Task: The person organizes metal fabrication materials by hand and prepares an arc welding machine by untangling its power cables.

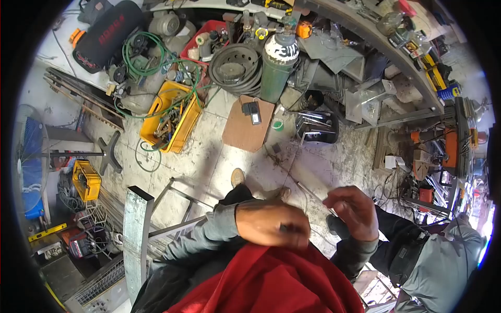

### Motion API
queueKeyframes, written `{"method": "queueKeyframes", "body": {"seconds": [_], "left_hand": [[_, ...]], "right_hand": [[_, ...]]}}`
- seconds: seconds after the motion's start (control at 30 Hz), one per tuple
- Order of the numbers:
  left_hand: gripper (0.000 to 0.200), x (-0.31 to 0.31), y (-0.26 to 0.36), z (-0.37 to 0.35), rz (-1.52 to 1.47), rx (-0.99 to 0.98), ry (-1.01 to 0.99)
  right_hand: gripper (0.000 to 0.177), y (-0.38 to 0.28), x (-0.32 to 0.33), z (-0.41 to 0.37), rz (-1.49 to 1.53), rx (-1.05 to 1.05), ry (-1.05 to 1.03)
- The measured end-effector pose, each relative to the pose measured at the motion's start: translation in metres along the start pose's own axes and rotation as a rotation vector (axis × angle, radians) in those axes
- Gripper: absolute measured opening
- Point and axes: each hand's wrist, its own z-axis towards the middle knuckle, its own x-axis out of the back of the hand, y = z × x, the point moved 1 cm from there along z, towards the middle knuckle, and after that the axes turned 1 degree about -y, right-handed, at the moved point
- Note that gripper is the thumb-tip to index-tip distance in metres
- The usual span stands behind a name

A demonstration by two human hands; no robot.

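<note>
My left hand (271, 225), at the end of a grey sleeve, is held in front of my red top (271, 284). Its fingers bend downward and are blurred, with a small dark spot showing at them. To the right, my right hand (356, 209) is raised with loosely curved fingers and nothing visible in them. A thin metal rod (312, 195) runs up to beside that hand in this view. Below my hands, a tan shoe (238, 176) shows on the floor. The square metal tube (136, 229) stands left of my left sleeve.
Ahead lie a brown board (245, 128) with a dark device (252, 111), a yellow crate (180, 122) of tools, a green gas cylinder (277, 70) and a black bin (318, 127). A person in a grey shirt (443, 266) is close on the right. A fan (31, 156) stands left.
</note>
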Motion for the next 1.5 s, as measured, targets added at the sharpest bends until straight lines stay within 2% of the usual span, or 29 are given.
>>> {"method": "queueKeyframes", "body": {"seconds": [0.03, 0.07, 0.1, 0.17, 0.23, 0.3, 0.37, 0.4, 0.43, 0.47, 0.53, 0.57, 0.63, 0.67, 0.7, 0.73, 0.77, 0.83, 0.87, 0.9, 0.97, 1.03, 1.07, 1.1, 1.17, 1.27, 1.43, 1.5], "left_hand": [[0.026, -0.001, 0.001, -0.003, -0.003, 0.013, 0.001], [0.028, -0.007, -0.013, -0.012, 0.236, 0.161, 0.127], [0.030, -0.005, -0.053, -0.012, 0.403, 0.079, 0.259], [0.032, 0.016, -0.085, -0.039, 0.380, 0.240, 0.183], [0.034, 0.035, -0.112, -0.061, 0.140, 0.196, 0.151], [0.028, 0.055, -0.133, -0.068, -0.089, 0.335, 0.139], [0.021, 0.066, -0.197, -0.075, -0.289, 0.450, 0.265], [0.016, 0.071, -0.236, -0.079, -0.377, 0.438, 0.380], [0.016, 0.082, -0.264, -0.078, -0.331, 0.491, 0.460], [0.016, 0.090, -0.304, -0.082, -0.123, 0.545, 0.506], [0.015, 0.107, -0.348, -0.079, -0.018, 0.646, 0.619], [0.020, 0.109, -0.389, -0.082, 0.010, 0.630, 0.715], [0.021, 0.109, -0.449, -0.075, -0.241, 0.731, 0.893], [0.023, 0.108, -0.477, -0.067, -0.285, 0.841, 0.890], [0.025, 0.105, -0.505, -0.065, -0.328, 0.961, 0.889], [0.032, 0.096, -0.576, -0.080, -0.019, 0.814, 0.776], [0.039, 0.094, -0.613, -0.083, 0.054, 0.933, 0.688], [0.046, 0.103, -0.650, -0.060, 0.226, 0.989, 0.745], [0.055, 0.103, -0.694, -0.057, 0.314, 0.889, 0.809], [0.055, 0.110, -0.713, -0.045, 0.317, 0.885, 0.822], [0.066, 0.128, -0.727, 0.000, 0.490, 0.927, 1.121], [0.073, 0.145, -0.745, 0.034, 0.718, 1.077, 1.184], [0.074, 0.154, -0.740, 0.045, 0.660, 1.018, 1.192], [0.069, 0.151, -0.773, 0.053, 0.807, 1.018, 1.286], [0.065, 0.151, -0.777, 0.060, 0.840, 0.991, 1.429], [0.060, 0.152, -0.777, 0.057, 0.830, 0.945, 1.477], [0.058, 0.150, -0.771, 0.050, 0.857, 0.913, 1.484], [0.057, 0.156, -0.774, 0.054, 0.841, 0.912, 1.493]], "right_hand": [[0.024, 0.005, -0.005, 0.005, 0.013, -0.087, 0.037], [0.025, 0.011, -0.008, 0.010, 0.029, -0.173, 0.073], [0.025, 0.016, -0.006, 0.033, -0.024, -0.262, 0.075], [0.026, 0.040, -0.021, 0.062, -0.098, -0.299, 0.070], [0.025, 0.065, -0.034, 0.087, -0.112, -0.311, 0.027], [0.029, 0.087, -0.041, 0.107, -0.075, -0.340, -0.002], [0.034, 0.119, -0.043, 0.131, 0.004, -0.362, -0.031], [0.039, 0.139, -0.044, 0.144, 0.072, -0.372, -0.067], [0.039, 0.163, -0.045, 0.160, 0.077, -0.374, -0.065], [0.044, 0.192, -0.046, 0.176, 0.172, -0.417, -0.029], [0.054, 0.262, -0.049, 0.207, 0.257, -0.504, 0.021], [0.058, 0.303, -0.054, 0.222, 0.254, -0.547, 0.055], [0.073, 0.396, -0.061, 0.250, 0.275, -0.660, 0.110], [0.073, 0.451, -0.062, 0.266, 0.269, -0.661, 0.130], [0.081, 0.508, -0.066, 0.279, 0.152, -0.676, 0.092], [0.089, 0.553, -0.076, 0.289, 0.046, -0.695, 0.047], [0.089, 0.588, -0.085, 0.303, 0.054, -0.696, 0.048], [0.095, 0.626, -0.094, 0.349, -0.087, -0.584, 0.086], [0.097, 0.645, -0.098, 0.371, -0.136, -0.543, 0.096], [0.102, 0.626, -0.097, 0.394, -0.173, -0.510, 0.124], [0.107, 0.641, -0.104, 0.431, -0.219, -0.449, 0.150], [0.110, 0.663, -0.120, 0.473, -0.459, -0.202, 0.271], [0.112, 0.667, -0.129, 0.487, -0.456, -0.176, 0.293], [0.114, 0.663, -0.136, 0.497, -0.508, -0.110, 0.310], [0.115, 0.663, -0.156, 0.516, -0.601, -0.091, 0.336], [0.114, 0.652, -0.177, 0.526, -0.636, 0.007, 0.369], [0.115, 0.655, -0.186, 0.530, -0.628, -0.012, 0.486], [0.115, 0.649, -0.188, 0.529, -0.685, -0.214, 0.417]]}}
